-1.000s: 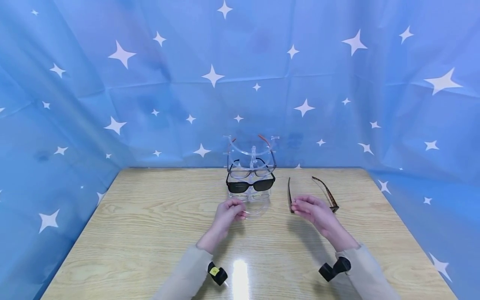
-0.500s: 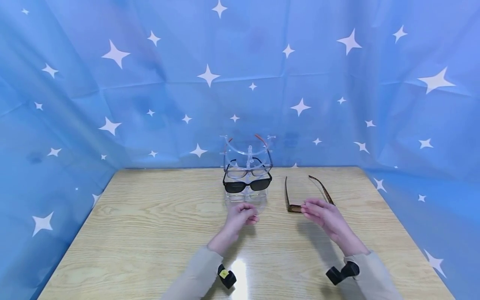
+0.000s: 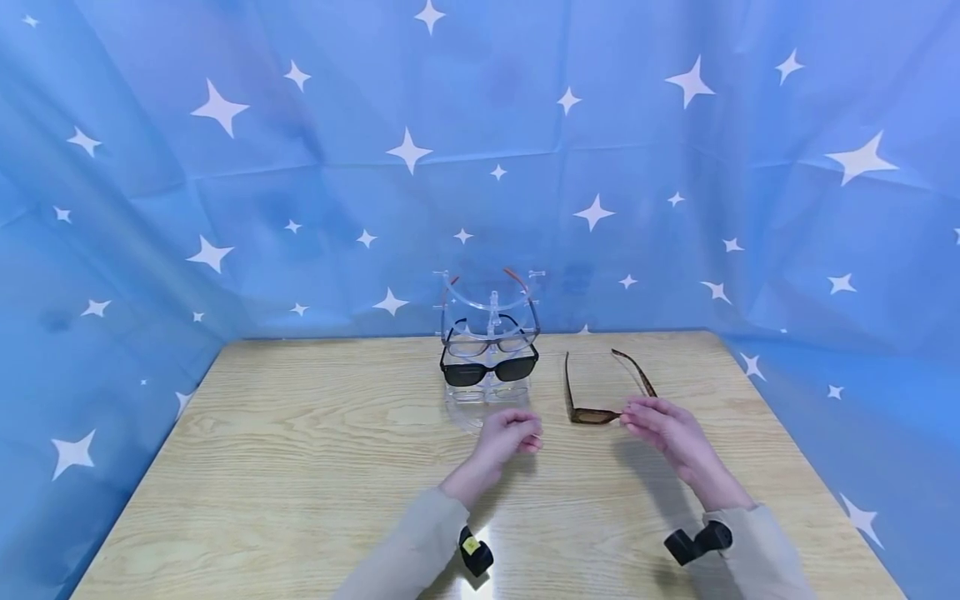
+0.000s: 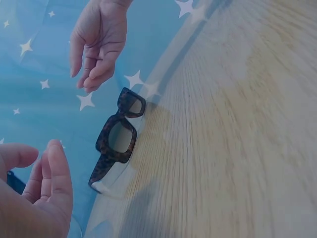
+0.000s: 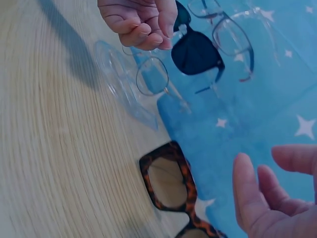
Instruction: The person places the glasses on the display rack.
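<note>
Tortoiseshell sunglasses lie on the wooden table with their temples spread and pointing away from me. My right hand is near their right front corner and covers part of it in the head view. In the right wrist view, this hand has loosely bent fingers and a gap between thumb and fingers. My left hand hovers left of the sunglasses, in front of a clear display stand. The left wrist view shows this hand with thumb and fingers apart and nothing between them.
On the stand sit black sunglasses, glasses with orange temple tips above them and thin wire-rimmed glasses below. A blue star-patterned curtain hangs behind the table. Wrist cameras are strapped to both wrists.
My left hand has moved right, away from the stand's base. My right hand has shifted right along the tortoiseshell sunglasses, uncovering their left lens. The head view has turned slightly right.
</note>
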Demonstrator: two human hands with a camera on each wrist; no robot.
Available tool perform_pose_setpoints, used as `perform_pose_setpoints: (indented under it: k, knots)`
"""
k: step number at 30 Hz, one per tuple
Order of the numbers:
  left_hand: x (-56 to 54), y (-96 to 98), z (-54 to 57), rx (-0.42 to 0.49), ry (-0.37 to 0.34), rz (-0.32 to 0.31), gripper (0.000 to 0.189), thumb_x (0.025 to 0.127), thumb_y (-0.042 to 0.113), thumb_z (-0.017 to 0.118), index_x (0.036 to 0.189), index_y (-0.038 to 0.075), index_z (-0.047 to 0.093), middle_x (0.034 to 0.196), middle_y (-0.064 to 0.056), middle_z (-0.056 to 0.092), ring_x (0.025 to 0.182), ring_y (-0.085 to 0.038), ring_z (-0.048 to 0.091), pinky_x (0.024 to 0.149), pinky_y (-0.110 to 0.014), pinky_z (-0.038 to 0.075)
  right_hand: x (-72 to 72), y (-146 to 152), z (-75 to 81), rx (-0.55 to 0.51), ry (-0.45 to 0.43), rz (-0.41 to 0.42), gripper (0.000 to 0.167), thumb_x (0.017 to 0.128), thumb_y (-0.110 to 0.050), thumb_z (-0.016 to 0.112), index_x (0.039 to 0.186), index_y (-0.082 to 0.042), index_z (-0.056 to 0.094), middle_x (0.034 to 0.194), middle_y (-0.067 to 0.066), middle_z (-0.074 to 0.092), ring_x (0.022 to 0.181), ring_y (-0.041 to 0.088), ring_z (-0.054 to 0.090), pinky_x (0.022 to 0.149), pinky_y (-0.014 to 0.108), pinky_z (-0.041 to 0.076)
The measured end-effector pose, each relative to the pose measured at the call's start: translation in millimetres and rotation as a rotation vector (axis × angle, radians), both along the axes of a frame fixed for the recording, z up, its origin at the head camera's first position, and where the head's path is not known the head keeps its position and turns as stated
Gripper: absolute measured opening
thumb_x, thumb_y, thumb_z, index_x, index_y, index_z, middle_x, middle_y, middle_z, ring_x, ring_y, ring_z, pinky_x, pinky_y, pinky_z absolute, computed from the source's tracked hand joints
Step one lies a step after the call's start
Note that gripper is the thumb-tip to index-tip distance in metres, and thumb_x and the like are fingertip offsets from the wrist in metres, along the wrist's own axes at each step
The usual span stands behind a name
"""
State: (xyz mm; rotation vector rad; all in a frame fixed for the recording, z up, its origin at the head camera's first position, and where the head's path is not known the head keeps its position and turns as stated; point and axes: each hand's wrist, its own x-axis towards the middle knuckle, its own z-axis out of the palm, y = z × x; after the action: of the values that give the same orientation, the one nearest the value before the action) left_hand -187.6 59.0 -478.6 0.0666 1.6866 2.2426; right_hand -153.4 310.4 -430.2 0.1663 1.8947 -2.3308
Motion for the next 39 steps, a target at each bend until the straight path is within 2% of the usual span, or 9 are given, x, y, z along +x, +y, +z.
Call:
perform_pose_setpoints:
  k: [11, 16, 17, 21, 23, 24, 30, 36, 39]
  knots:
    - [-8.7, 21.8, -0.8, -0.066, -0.029, 0.007, 0.021, 0.087, 0.005, 0.061, 0.102, -0.009, 0.063, 0.078, -0.008, 0.064, 0.061, -0.009, 0.06, 0.061, -0.021, 0.056, -4.1, 23, 0.3, -0.022, 0.0, -0.053, 0.017, 0.093, 0.002, 0.053, 0.092, -0.011, 0.063, 0.086, -0.001, 0.068, 0.083, 0.01, 0.066, 0.08, 0.022, 0.053]
    - [-14.6, 31.7, -1.6, -0.077, -0.045, 0.02, 0.023, 0.087, 0.006, 0.061, 0.104, -0.009, 0.062, 0.086, -0.012, 0.066, 0.066, -0.009, 0.061, 0.069, -0.028, 0.057, -5.7, 37, 0.5, -0.006, -0.003, -0.076, 0.019, 0.093, 0.002, 0.052, 0.089, -0.013, 0.063, 0.084, -0.001, 0.067, 0.08, 0.009, 0.066, 0.078, 0.02, 0.054]
    - [-13.5, 32.5, 3.0, -0.077, -0.048, 0.019, 0.023, 0.087, 0.006, 0.061, 0.104, -0.009, 0.062, 0.086, -0.012, 0.066, 0.067, -0.01, 0.061, 0.073, -0.03, 0.057, -5.9, 39, 0.1, -0.002, -0.009, -0.082, 0.019, 0.093, 0.002, 0.052, 0.089, -0.014, 0.063, 0.084, -0.001, 0.067, 0.08, 0.009, 0.066, 0.078, 0.02, 0.054]
    - [-18.3, 40.1, 1.1, -0.089, -0.068, -0.003, 0.023, 0.087, 0.005, 0.059, 0.105, -0.01, 0.061, 0.089, -0.015, 0.066, 0.07, -0.011, 0.061, 0.078, -0.033, 0.056, -6.9, 50, -3.3, -0.009, -0.016, -0.095, 0.02, 0.092, 0.003, 0.053, 0.09, -0.014, 0.063, 0.085, -0.001, 0.067, 0.081, 0.009, 0.066, 0.078, 0.02, 0.054]
    - [-19.8, 43.1, 1.1, -0.094, -0.09, -0.011, 0.022, 0.087, 0.004, 0.06, 0.103, -0.009, 0.062, 0.089, -0.015, 0.067, 0.071, -0.012, 0.062, 0.077, -0.031, 0.056, -8.1, 54, -6.0, -0.013, -0.02, -0.107, 0.022, 0.092, 0.004, 0.053, 0.089, -0.015, 0.064, 0.085, -0.001, 0.067, 0.081, 0.009, 0.066, 0.078, 0.02, 0.054]
    - [-22.8, 45.9, -3.6, -0.1, -0.099, -0.011, 0.021, 0.086, 0.005, 0.06, 0.103, -0.008, 0.063, 0.089, -0.015, 0.067, 0.071, -0.012, 0.063, 0.075, -0.03, 0.056, -8.9, 56, -7.1, -0.012, -0.017, -0.112, 0.023, 0.092, 0.004, 0.053, 0.088, -0.015, 0.065, 0.085, -0.001, 0.067, 0.081, 0.009, 0.066, 0.078, 0.02, 0.054]
    - [-26.9, 53.5, -4.1, -0.103, -0.14, 0.015, 0.02, 0.085, 0.006, 0.063, 0.101, -0.006, 0.063, 0.085, -0.013, 0.067, 0.069, -0.011, 0.061, 0.073, -0.029, 0.056, -15.9, 64, -14.8, 0.052, -0.048, -0.152, 0.028, 0.092, 0.003, 0.052, 0.082, -0.02, 0.065, 0.081, -0.005, 0.066, 0.079, 0.006, 0.065, 0.08, 0.02, 0.053]
    - [-30.2, 61.6, -5.1, -0.107, -0.161, 0.065, 0.022, 0.082, 0.005, 0.065, 0.102, -0.006, 0.063, 0.078, -0.006, 0.063, 0.073, -0.014, 0.06, 0.077, -0.031, 0.055, -21.7, 67, -22.6, 0.1, -0.101, -0.184, 0.009, 0.093, -0.003, 0.055, 0.097, -0.009, 0.058, 0.08, -0.007, 0.066, 0.079, 0.004, 0.064, 0.08, 0.02, 0.053]
    - [-31.8, 66.2, -5.1, -0.112, -0.164, 0.081, 0.021, 0.082, 0.004, 0.064, 0.101, -0.005, 0.063, 0.072, 0.0, 0.057, 0.07, -0.012, 0.056, 0.079, -0.033, 0.055, -24.5, 68, -26.6, 0.108, -0.126, -0.187, 0.012, 0.093, -0.004, 0.055, 0.105, -0.005, 0.055, 0.079, -0.008, 0.065, 0.079, 0.004, 0.064, 0.081, 0.02, 0.053]
